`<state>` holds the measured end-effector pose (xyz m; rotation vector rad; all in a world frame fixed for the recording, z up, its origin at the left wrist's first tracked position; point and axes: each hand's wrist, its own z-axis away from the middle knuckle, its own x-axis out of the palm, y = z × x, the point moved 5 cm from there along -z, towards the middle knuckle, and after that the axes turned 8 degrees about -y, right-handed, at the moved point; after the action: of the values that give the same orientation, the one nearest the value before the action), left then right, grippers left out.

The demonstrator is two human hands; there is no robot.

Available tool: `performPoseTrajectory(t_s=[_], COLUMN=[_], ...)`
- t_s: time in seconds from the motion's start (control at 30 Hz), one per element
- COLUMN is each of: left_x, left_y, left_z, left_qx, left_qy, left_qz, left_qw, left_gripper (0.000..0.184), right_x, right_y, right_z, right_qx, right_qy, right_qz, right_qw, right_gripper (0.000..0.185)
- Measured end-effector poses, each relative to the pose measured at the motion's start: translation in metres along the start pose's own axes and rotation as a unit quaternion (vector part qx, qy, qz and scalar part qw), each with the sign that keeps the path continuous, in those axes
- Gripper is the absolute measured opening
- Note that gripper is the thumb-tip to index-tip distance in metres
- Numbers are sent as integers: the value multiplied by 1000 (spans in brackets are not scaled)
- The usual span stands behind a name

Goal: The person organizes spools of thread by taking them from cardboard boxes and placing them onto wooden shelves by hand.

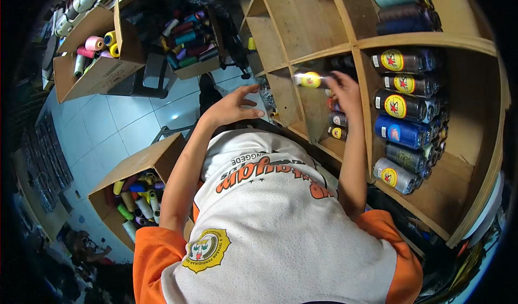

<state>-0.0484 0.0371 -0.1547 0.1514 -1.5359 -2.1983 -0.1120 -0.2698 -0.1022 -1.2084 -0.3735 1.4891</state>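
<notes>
My right hand grips one end of a plastic-wrapped thread spool with a yellow round label. That spool lies sideways in front of the wooden shelf, a little blurred. Below it, inside the same compartment, are more labelled spools, partly hidden by my hand and forearm. My left hand is in the air over my lap, fingers apart and holding nothing.
Rows of wrapped thread spools fill part of the right compartment, with others above. Open cardboard boxes of coloured spools stand at upper left, on the floor at the back and at lower left. Pale tiles cover the floor.
</notes>
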Motion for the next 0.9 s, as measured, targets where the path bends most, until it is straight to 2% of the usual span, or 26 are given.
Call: performPoseTrajectory(t_s=[0.1, 0.17, 0.2, 0.37, 0.77, 0.87, 0.9], left_x=[-5, -7, -7, -15, -24, -30, -32], left_y=[-10, -16, -19, -22, -42, -39, -42], left_z=[10, 16, 20, 36, 44, 46, 45], left_qx=[-5, -5, -4, -23, -42, -67, -75], left_qy=[-10, -14, -17, 1, 62, 66, 71], left_qz=[40, 56, 59, 56, 11, -16, -23], left_qw=[999, 998, 998, 998, 997, 995, 994], left_gripper=[84, 83, 83, 80, 74, 72, 72], right_x=[-29, -43, -46, -52, -51, -48, -45], right_y=[25, 62, 73, 82, 103, 86, 84], right_z=[-45, -91, -103, -131, -163, -151, -146], right_qx=[-140, -33, -7, -62, -151, -114, -111], right_qy=[123, 161, 172, 207, 215, 194, 196], right_qz=[186, 365, 408, 415, 404, 402, 446], right_qw=[965, 916, 896, 884, 876, 888, 866], right_gripper=[48, 56, 56, 57, 59, 54, 53])
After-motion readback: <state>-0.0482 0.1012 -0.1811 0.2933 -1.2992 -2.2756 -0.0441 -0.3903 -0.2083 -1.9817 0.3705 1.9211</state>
